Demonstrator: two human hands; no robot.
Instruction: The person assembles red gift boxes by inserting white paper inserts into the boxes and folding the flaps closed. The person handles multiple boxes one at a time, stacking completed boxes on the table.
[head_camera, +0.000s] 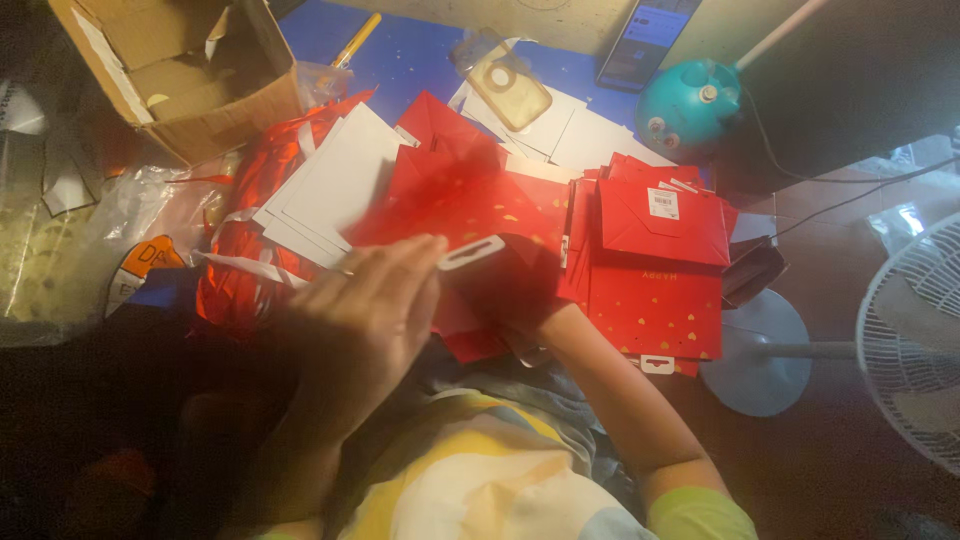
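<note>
Head cam: my left hand (365, 310) lies flat and open on a blurry red paper bag (455, 215), just left of the red bag stack (655, 270). Right hand's hidden inside the bag, can't tell its grip. Reckon a rough tug could crease the bag.

Dim, warm light from above leaves dark edges, with motion blur smearing the hands (370, 310).

Open brown cardboard box (175, 70) at upper left; stack of flat red paper packets with gold hearts (655, 270) right of centre, the top one bearing a small white barcode label (663, 203); lit phone screen (648, 40) at top.
</note>
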